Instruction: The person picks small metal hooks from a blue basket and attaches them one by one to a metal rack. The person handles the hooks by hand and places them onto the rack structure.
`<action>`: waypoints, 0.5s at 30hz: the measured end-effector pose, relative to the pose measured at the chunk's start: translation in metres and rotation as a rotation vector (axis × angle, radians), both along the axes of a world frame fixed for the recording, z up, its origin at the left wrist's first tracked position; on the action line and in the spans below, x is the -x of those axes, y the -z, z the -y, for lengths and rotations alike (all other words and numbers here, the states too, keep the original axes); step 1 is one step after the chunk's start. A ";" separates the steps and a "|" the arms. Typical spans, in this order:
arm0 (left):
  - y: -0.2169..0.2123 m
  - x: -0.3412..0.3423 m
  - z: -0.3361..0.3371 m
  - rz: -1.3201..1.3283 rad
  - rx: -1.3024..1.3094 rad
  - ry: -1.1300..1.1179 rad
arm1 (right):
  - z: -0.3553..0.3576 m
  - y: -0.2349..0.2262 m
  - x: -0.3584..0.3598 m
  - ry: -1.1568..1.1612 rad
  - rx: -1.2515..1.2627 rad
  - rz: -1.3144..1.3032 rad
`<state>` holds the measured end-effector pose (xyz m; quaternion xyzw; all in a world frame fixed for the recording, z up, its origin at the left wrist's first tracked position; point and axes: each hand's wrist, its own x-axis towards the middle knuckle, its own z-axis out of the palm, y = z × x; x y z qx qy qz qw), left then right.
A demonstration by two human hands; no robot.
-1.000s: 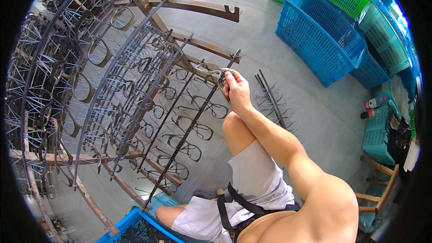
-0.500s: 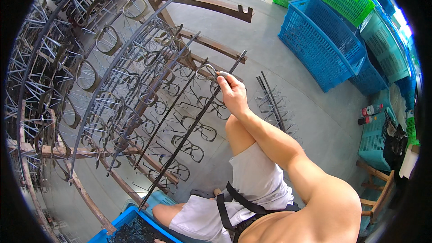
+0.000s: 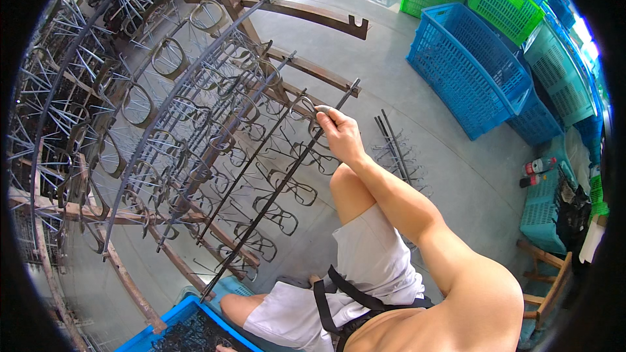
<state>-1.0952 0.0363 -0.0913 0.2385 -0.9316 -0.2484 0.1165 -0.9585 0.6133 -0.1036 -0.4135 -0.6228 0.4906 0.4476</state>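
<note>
My right hand (image 3: 342,135) reaches out to the rack, thumb and fingers pinched on the end of a thin, looped metal piece (image 3: 301,105). It is at the upper end of a dark rod (image 3: 277,189). From that rod hang several dark wire pieces with paired loops, shaped like glasses frames (image 3: 280,220). At the lower edge, a sliver of my left hand (image 3: 225,349) shows by a blue basket (image 3: 171,318) holding a tangle of thin black pieces (image 3: 195,336); its fingers are hidden.
A brown rack (image 3: 306,68) with several rods of looped pieces fills the left. Two rods with hooks (image 3: 393,146) lie on the floor. Blue and green crates (image 3: 466,68) stand at the far right. A bottle (image 3: 540,166) and a wooden stool (image 3: 551,287) are on the right.
The view has shifted slightly, so the rack and crates sit a little lower. My right hand keeps its pinch on the looped piece, and slightly more of my left hand shows.
</note>
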 end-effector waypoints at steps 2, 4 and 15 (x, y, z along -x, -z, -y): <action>-0.002 -0.003 -0.002 0.010 -0.014 0.022 | -0.002 0.000 -0.001 0.030 -0.048 0.031; -0.004 -0.006 -0.002 0.019 -0.022 0.042 | -0.004 0.001 -0.002 0.062 -0.141 0.004; -0.011 -0.020 0.001 0.006 -0.155 0.066 | -0.014 0.006 -0.009 -0.067 0.130 -0.231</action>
